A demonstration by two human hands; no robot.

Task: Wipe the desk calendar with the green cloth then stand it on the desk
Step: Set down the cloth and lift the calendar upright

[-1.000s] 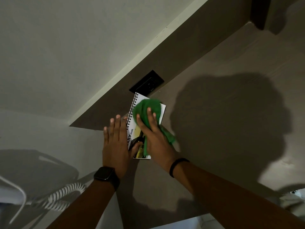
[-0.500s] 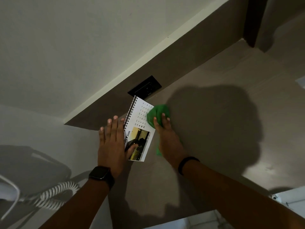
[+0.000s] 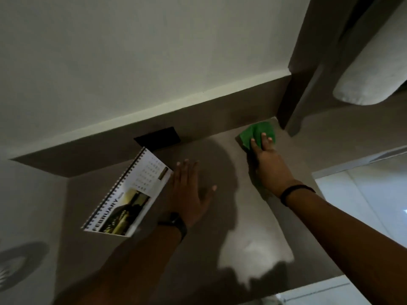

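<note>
On the brown table (image 3: 259, 227), far back-right corner, my right hand (image 3: 267, 166) is flat on the crumpled green cloth (image 3: 255, 133), fingers spread over it and pressing it down, so that grip is on the cloth but more a palm-press than a pinch. The cloth sits right by the corner where the back ledge meets the dark upright post, well apart from the calendar.

The white spiral-bound desk calendar (image 3: 130, 192) w/ the Feb page and a yellowish photo is lying flat, face up, over on the left side of the table, its coil edge toward the left. It's near the black wall plate (image 3: 157, 138) at the back ledge. My left hand (image 3: 190, 190) is just beside its right edge, open and fingers apart, resting on the table, holding nothing. Can't tell if the side of my palm is actually touching the page edge, looks v close tho.

Progress-wise, imo: the cloth is off the calendar and parked in the corner, so the wipe part reads as finished or at least paused. Can't judge how clean the page is in this dim light. What's def left is the second half: the calendar isn't standing yet, it's flat. I'd need to get a grip on it, open the base into a tent and set it upright on the table. So roughly halfway.
</note>
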